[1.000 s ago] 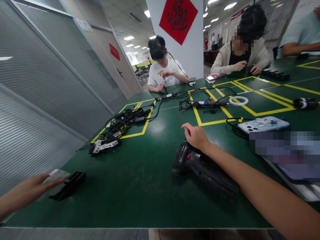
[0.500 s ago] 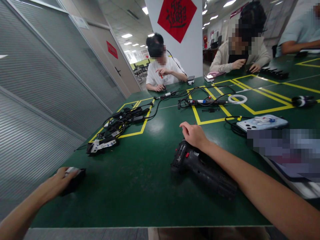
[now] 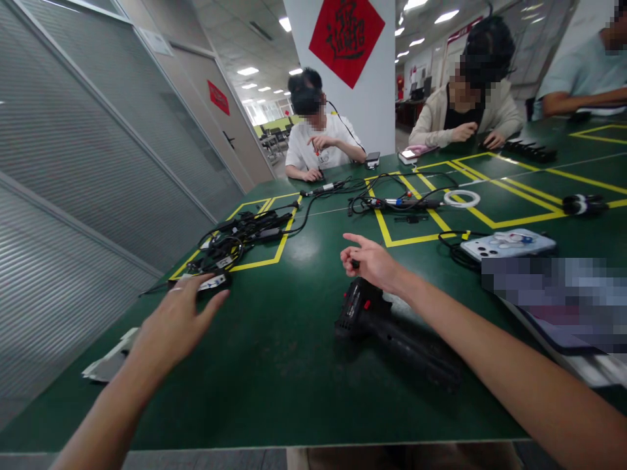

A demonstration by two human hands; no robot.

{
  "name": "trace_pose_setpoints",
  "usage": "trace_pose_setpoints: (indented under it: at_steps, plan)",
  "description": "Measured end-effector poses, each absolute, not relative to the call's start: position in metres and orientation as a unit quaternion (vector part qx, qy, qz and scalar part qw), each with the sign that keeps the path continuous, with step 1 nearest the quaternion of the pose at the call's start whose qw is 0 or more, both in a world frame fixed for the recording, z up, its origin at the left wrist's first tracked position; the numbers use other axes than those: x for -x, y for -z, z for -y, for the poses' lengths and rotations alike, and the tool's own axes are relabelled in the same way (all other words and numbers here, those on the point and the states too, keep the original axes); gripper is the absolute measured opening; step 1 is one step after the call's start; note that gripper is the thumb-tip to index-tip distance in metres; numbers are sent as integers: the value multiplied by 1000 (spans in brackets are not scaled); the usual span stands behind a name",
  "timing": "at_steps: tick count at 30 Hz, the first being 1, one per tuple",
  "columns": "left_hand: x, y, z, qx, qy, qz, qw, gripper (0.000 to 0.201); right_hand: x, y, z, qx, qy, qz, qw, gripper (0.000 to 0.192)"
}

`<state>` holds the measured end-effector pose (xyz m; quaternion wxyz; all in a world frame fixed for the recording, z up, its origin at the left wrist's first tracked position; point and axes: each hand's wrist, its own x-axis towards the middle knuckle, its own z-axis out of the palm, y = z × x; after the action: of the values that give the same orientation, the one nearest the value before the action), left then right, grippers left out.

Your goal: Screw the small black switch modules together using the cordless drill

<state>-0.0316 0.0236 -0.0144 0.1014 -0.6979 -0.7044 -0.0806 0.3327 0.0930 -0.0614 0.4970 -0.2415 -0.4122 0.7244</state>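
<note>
My left hand [image 3: 179, 320] reaches over the table's left side with its fingers spread and nothing in its grasp. Its fingertips are at a black-and-white piece [image 3: 214, 282]; whether they touch it I cannot tell. Partly behind my left wrist lies a pale, flat-sided piece [image 3: 110, 362]. My right hand [image 3: 372, 262] hovers just past the head of a black cordless drill [image 3: 392, 333], which lies on its side. The index finger points out, while the other fingers curl around a small black piece [image 3: 355, 264] too small to identify.
Tangled black cables [image 3: 245, 235] lie at the left within yellow tape lines. Farther back are a pen-shaped tool [image 3: 411, 203] and a white ring [image 3: 461, 198]. A phone [image 3: 509, 245] lies at the right. Several people sit across the green table [image 3: 274, 391].
My left hand has let go of the piece at the table's left edge and moved forward and right, opening. My right hand's index finger has stretched out.
</note>
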Motion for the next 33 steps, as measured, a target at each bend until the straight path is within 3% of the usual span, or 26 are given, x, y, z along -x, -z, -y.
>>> trace_pose_setpoints:
  at_steps: [4,10,27,30,33]
  plan:
    - [-84,9,-31,824,190,533,28,49,-333,61,-85,214,-775,378,458,67]
    - [-178,28,-60,892,204,394,-81,50,-333,65,-90,227,-794,346,445,55]
    - [-171,39,-58,879,240,411,-40,40,-326,70,-91,209,-766,436,422,44]
    - [-149,28,-57,867,240,436,7,28,-329,76,-95,277,-663,518,463,50]
    - [-100,16,-51,825,217,519,52,31,-335,87,-100,377,-432,660,485,45]
